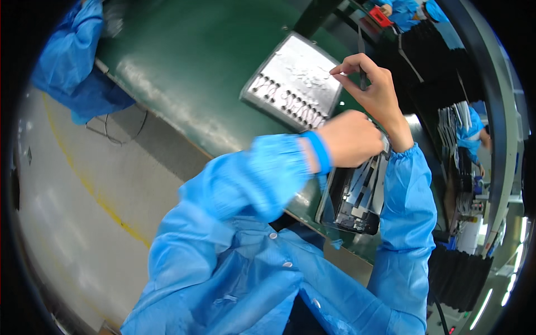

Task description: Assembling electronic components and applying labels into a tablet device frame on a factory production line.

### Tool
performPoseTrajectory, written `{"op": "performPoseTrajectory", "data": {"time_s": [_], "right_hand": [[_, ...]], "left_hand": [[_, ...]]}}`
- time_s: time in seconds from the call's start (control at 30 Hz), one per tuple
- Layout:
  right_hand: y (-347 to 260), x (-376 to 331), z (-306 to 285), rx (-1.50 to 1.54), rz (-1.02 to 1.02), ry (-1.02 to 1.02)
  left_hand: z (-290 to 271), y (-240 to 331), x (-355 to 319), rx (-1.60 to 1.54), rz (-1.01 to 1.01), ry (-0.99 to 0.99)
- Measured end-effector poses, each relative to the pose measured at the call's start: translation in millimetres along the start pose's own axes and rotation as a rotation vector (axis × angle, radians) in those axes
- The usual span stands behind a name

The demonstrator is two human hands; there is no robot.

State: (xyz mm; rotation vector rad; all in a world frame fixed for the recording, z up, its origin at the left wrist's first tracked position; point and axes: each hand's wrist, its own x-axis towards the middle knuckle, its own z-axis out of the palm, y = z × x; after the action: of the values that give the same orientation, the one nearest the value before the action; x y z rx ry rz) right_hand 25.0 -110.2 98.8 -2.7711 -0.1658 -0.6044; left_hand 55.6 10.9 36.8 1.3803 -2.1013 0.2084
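My right hand (pixel 375 89) reaches over the right edge of a white tray (pixel 287 58). Its thumb and index finger come together in a pinch, and a pair of dark tweezers (pixel 362 47) stands tucked in the same hand, pointing away from me. Whether a small piece sits between the fingertips is too fine to see. My left hand (pixel 350 139), with a blue wrist strap (pixel 320 152), is curled closed and slightly blurred above the far end of an opened electronic device (pixel 354 209). What its fingers hold is hidden.
Rows of small dark round parts (pixel 293 106) and scattered white bits (pixel 310 78) lie in the tray. It rests on a green table (pixel 184 72). Another person's blue sleeve (pixel 70 56) is at the far left. Dark racks (pixel 430 61) stand to the right.
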Motion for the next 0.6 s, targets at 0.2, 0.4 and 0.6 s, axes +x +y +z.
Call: {"op": "performPoseTrajectory", "data": {"time_s": [0.2, 0.4, 0.6], "right_hand": [[2.7, -25.0, 3.9, 0.111, 0.087, 0.103], [10.2, -30.4, 29.0, 0.532, 0.263, 0.195], [-0.8, -32.1, 38.1, 0.953, 0.465, 0.285]], "left_hand": [[-49.3, -68.2, -61.4, -0.208, -0.453, 0.530], [-39.0, -68.7, -59.4, -0.270, -0.550, 0.426], [-33.1, -69.1, -61.9, -0.256, -0.505, 0.528]]}}
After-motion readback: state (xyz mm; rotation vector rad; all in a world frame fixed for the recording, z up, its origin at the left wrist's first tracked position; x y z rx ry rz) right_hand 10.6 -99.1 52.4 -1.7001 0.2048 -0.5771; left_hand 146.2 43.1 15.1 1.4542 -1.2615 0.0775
